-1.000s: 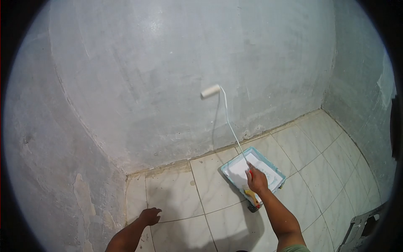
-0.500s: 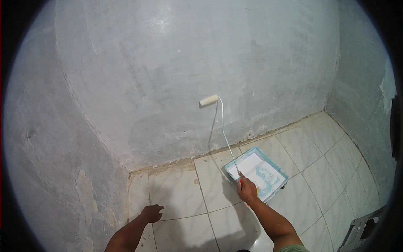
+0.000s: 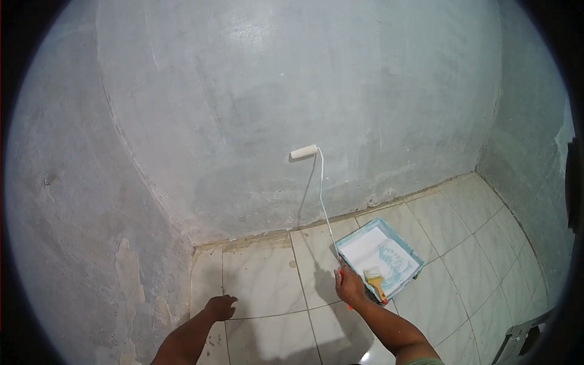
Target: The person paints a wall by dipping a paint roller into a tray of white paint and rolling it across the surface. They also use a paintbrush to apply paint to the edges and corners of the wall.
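At the far left, a grey plastered side wall (image 3: 67, 213), its surface flaking low down. Next, left hand (image 3: 221, 308): grip released, holding nothing, fingers loosely bent over the tiled floor (image 3: 261, 274); forearm slanting in from the lower edge. At centre, one paint roller, pale cover (image 3: 303, 151) uppermost, lying against or just off the grey main wall (image 3: 274, 91); contact cannot be told. Cover judged soft, likely slick if wet; bent wire frame (image 3: 322, 188) thin, presumably stiff yet springy; whole tool judged light, with its weight far out, so best held at the red handle (image 3: 342, 275), clear of the cover. Right hand (image 3: 350, 287): closed around that handle, palm largely hidden; forearm reaching up and leftward from the lower right, elbow bent. Just beside it on the floor, a blue paint tray (image 3: 403, 239) containing white paint, and a yellow-handled paintbrush (image 3: 376, 285) resting across its near side. At the lower right edge, a grey object (image 3: 514, 340), partly cut off, identity unclear.
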{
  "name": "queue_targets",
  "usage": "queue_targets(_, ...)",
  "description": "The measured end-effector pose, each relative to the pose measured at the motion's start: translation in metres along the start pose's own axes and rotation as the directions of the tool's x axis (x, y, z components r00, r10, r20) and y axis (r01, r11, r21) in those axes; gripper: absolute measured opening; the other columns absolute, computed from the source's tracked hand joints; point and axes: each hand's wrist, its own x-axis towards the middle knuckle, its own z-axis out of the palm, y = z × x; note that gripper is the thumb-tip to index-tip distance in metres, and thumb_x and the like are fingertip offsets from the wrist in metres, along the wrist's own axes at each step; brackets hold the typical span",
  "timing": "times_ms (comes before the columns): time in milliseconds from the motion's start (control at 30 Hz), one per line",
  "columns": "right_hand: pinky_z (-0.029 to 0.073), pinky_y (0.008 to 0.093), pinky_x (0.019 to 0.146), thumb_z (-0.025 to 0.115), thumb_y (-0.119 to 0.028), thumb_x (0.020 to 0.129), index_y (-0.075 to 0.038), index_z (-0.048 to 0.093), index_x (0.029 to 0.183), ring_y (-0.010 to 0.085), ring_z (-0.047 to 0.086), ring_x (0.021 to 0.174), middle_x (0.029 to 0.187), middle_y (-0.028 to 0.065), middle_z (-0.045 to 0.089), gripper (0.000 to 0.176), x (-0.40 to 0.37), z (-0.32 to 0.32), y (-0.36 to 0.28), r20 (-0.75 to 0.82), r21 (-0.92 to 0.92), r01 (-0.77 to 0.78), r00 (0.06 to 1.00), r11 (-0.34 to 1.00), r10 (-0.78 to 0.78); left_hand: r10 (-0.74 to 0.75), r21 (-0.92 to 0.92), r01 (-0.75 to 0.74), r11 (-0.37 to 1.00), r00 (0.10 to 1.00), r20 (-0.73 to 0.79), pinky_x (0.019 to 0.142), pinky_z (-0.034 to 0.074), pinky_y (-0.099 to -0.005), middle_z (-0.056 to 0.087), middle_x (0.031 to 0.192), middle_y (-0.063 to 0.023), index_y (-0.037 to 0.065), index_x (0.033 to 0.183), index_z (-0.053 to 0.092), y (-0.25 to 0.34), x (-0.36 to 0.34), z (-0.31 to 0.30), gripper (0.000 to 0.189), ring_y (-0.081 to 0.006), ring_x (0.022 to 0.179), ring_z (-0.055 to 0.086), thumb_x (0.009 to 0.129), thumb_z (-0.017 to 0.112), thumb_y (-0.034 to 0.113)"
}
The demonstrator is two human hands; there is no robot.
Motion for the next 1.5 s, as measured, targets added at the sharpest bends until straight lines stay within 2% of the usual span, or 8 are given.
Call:
queue_targets(267,0.053,0.0500,0.074,0.056,-0.027,0.100,-0.010,0.051,0.143,0.0402,0.066,0.084,0.094,0.0207,0.067,0.046,0.083,-0.034,-0.061,-0.085,-0.038,0.008,0.996,0.999,-0.011,-0.034,0.073,0.035,0.997,0.999,-0.013,0.096,0.053,-0.0424,0.067,0.120,-0.0103,0.013,0.134,0.057,-0.015,0.009,0.013,0.045,-0.0295,0.112,0.065,0.093,0.059,0.030)
queue_targets(533,0.052,0.0509,0.079,0.056,-0.026,0.098,-0.009,0.057,0.138,0.0428,0.066,0.090,0.098,0.0233,0.069,0.044,-0.030,-0.032,0.058,-0.015,-0.021,-0.047,0.999,0.999,0.047,0.026,0.025,-0.024,0.999,0.998,-0.063,0.096,0.052,-0.0426,0.068,0.117,-0.0107,0.012,0.133,0.058,0.001,0.020,0.008,0.045,-0.0289,0.112,0.065,0.092,0.060,0.032)
queue_targets(633,0.053,0.0465,0.085,0.060,-0.028,0.096,-0.006,0.061,0.132,0.0442,0.067,0.096,0.102,0.0267,0.069,0.042,-0.066,-0.077,0.084,0.117,-0.115,-0.322,0.935,0.940,0.335,0.011,0.084,-0.011,0.996,1.000,-0.005,0.097,0.052,-0.0420,0.069,0.117,-0.0101,0.012,0.134,0.057,0.003,0.018,0.008,0.046,-0.0282,0.112,0.065,0.092,0.060,0.032)
queue_targets(833,0.053,0.0482,0.085,0.059,-0.026,0.097,-0.006,0.058,0.133,0.0449,0.067,0.097,0.101,0.0269,0.069,0.041,-0.067,-0.139,0.132,0.107,-0.068,-0.433,0.893,0.899,0.438,-0.009,0.143,0.005,0.990,0.999,0.032,0.099,0.052,-0.0418,0.069,0.119,-0.0089,0.012,0.138,0.054,-0.005,0.034,0.024,0.050,-0.0276,0.113,0.065,0.093,0.059,0.032)
queue_targets(900,0.052,0.0508,0.083,0.057,-0.027,0.098,-0.005,0.058,0.134,0.0458,0.067,0.095,0.096,0.0271,0.069,0.042,-0.065,-0.132,0.157,-0.026,-0.110,-0.233,0.973,0.966,0.231,-0.041,0.093,0.032,0.995,0.994,0.102,0.102,0.050,-0.0436,0.062,0.132,-0.0143,0.013,0.140,0.053,0.006,0.032,0.013,0.052,-0.0317,0.120,0.061,0.093,0.057,0.034)
queue_targets(1133,0.052,0.0516,0.084,0.058,-0.026,0.097,-0.005,0.058,0.132,0.0461,0.066,0.096,0.098,0.0270,0.069,0.041,-0.043,-0.129,0.170,0.038,-0.036,-0.422,0.905,0.906,0.423,-0.093,0.055,0.091,0.994,0.995,0.038,0.101,0.050,-0.0437,0.067,0.123,-0.0136,0.013,0.135,0.058,0.018,0.030,0.006,0.048,-0.0314,0.117,0.063,0.092,0.060,0.033)
queue_targets(1433,0.052,0.0513,0.087,0.058,-0.027,0.098,-0.004,0.059,0.131,0.0476,0.065,0.098,0.101,0.0272,0.069,0.040,0.002,-0.138,0.182,-0.227,-0.083,-0.121,0.969,0.989,0.099,-0.049,0.061,0.052,0.997,0.997,-0.052,0.093,0.053,-0.0430,0.072,0.105,-0.0132,0.009,0.126,0.064,0.005,0.007,0.017,0.045,-0.0303,0.104,0.067,0.086,0.065,0.029)
queue_targets(1500,0.053,0.0504,0.082,0.057,-0.028,0.099,-0.005,0.059,0.131,0.0477,0.066,0.092,0.096,0.0273,0.069,0.040,0.034,-0.158,0.169,-0.191,-0.017,-0.197,0.963,0.980,0.190,-0.071,0.050,0.073,0.996,0.996,-0.054,0.095,0.053,-0.0437,0.071,0.109,-0.0150,0.010,0.127,0.063,0.002,0.006,0.018,0.046,-0.0318,0.107,0.066,0.086,0.064,0.030)
